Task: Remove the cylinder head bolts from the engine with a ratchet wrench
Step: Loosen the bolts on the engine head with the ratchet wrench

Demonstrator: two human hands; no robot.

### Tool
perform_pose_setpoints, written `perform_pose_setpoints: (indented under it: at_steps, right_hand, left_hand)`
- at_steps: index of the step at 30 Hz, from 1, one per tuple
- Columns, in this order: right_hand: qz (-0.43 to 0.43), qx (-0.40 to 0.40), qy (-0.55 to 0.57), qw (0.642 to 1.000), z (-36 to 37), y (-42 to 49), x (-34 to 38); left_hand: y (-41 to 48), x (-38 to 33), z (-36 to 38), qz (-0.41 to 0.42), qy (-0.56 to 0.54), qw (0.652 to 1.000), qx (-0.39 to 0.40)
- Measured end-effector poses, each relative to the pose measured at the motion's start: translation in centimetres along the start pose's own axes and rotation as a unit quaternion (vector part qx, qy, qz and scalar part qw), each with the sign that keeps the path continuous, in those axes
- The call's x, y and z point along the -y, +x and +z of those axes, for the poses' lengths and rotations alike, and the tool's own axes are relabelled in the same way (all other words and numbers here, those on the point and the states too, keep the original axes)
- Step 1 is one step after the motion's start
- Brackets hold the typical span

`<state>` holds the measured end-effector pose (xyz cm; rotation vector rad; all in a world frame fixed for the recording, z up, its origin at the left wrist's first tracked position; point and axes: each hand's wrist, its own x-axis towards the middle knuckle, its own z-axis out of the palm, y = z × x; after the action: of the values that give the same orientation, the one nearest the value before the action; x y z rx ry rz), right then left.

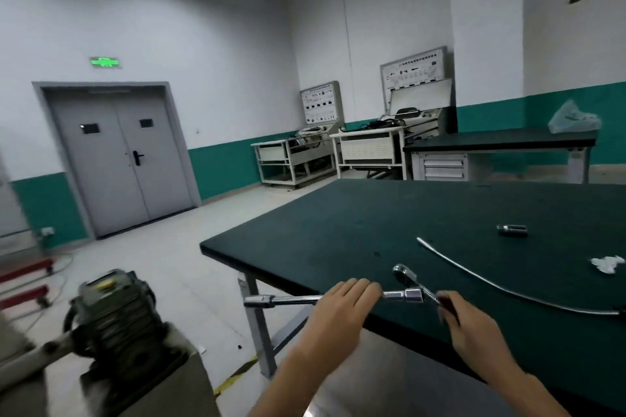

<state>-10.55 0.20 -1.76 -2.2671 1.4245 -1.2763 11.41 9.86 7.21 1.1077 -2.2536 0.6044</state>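
Left grip round extension bar pointing left, right grip holding ratchet wrench handle

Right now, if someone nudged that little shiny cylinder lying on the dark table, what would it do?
The cylinder lies on its side, so it would probably roll. It looks like metal, so likely stiff and heavy for its size. Its polished surface may be slippery.

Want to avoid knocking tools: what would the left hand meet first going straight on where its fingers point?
Probably nothing: the left hand, holding the extension bar, points across bare table top. The ratchet head lies just right of that line, though depth is unclear.
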Motion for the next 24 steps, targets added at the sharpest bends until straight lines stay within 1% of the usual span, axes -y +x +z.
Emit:
perform_pose_setpoints:
  at_steps: [1, 2, 3, 5, 6, 7, 10, 13, 15, 18, 20, 22, 23, 24]
  right_hand:
    - [0.015, 0.013, 0.087, 0.996, 0.7, -0.5, 2.9]
    - [0.035, 0.040, 0.178, 0.983, 1.3, -0.8, 6.0]
    - [0.053, 0.077, 0.274, 0.957, 1.8, -1.2, 9.2]
    - [0.086, 0.149, 0.449, 0.877, 2.5, -1.9, 15.7]
    - [0.101, 0.184, 0.513, 0.832, 2.7, -2.3, 18.8]
    - [0.111, 0.218, 0.551, 0.798, 2.8, -2.7, 21.7]
    - [0.108, 0.327, 0.591, 0.730, 3.3, -5.1, 29.3]
    - [0.112, 0.439, 0.620, 0.640, 4.2, -8.3, 35.6]
    - [0.106, 0.509, 0.617, 0.590, 4.5, -10.2, 39.4]
    - [0.071, 0.595, 0.638, 0.484, 4.7, -12.4, 44.3]
    - [0.028, 0.635, 0.641, 0.431, 5.1, -13.6, 47.1]
    - [0.000, 0.672, 0.621, 0.403, 5.4, -14.8, 49.7]
    - [-0.006, 0.683, 0.610, 0.403, 5.4, -15.3, 50.8]
    - [-0.007, 0.690, 0.594, 0.414, 5.7, -15.8, 52.3]
  left_hand:
    - [-1.5, 0.3, -1.9, -0.030, 0.007, 0.999, -0.016]
    - [-3.1, 0.6, -3.8, -0.060, 0.015, 0.997, -0.038]
    - [-4.9, 0.8, -5.9, -0.088, 0.022, 0.994, -0.060]
    - [-8.5, 0.5, -10.3, -0.142, 0.042, 0.983, -0.106]
    - [-10.4, 0.2, -12.4, -0.168, 0.057, 0.976, -0.128]
    - [-12.3, -0.1, -14.5, -0.196, 0.071, 0.967, -0.145]
    - [-18.0, -1.5, -20.5, -0.280, 0.129, 0.937, -0.166]
    - [-23.2, -3.0, -25.5, -0.352, 0.157, 0.903, -0.190]
    - [-26.1, -4.1, -28.3, -0.371, 0.185, 0.887, -0.202]
    - [-29.4, -5.7, -32.1, -0.381, 0.214, 0.876, -0.203]
    - [-31.4, -6.5, -34.3, -0.395, 0.236, 0.864, -0.206]
    - [-33.3, -7.1, -36.2, -0.416, 0.246, 0.850, -0.211]
    - [-34.2, -7.4, -37.0, -0.421, 0.252, 0.845, -0.210]
    - [-34.9, -7.6, -37.7, -0.424, 0.259, 0.843, -0.206]
